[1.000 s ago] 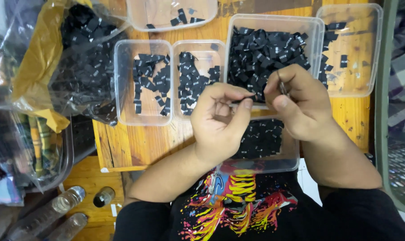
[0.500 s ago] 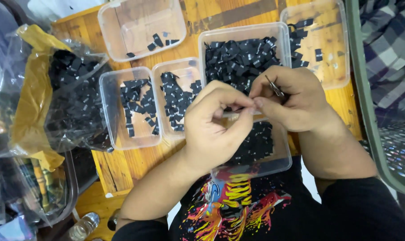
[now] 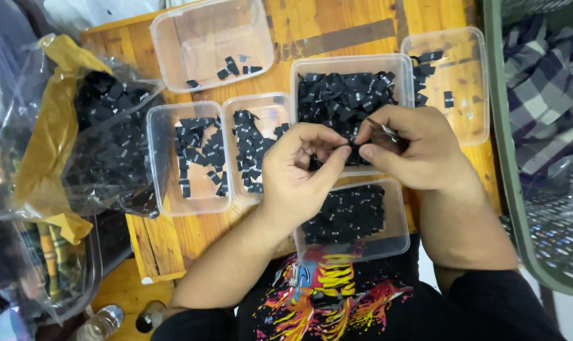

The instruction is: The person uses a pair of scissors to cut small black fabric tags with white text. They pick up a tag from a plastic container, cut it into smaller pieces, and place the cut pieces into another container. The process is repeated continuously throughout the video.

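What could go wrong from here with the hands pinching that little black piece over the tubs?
The left hand and right hand work above the full tub; a dropped black piece would likely vanish among identical ones. The near tub overhangs the wooden table edge and a forearm might nudge it off. The metal tool could prick a fingertip.

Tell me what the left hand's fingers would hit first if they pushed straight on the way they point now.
Pointing right, the left hand would first meet the right hand, whose fingers already almost touch its own over the full tray of black pieces; depth is hard to judge.
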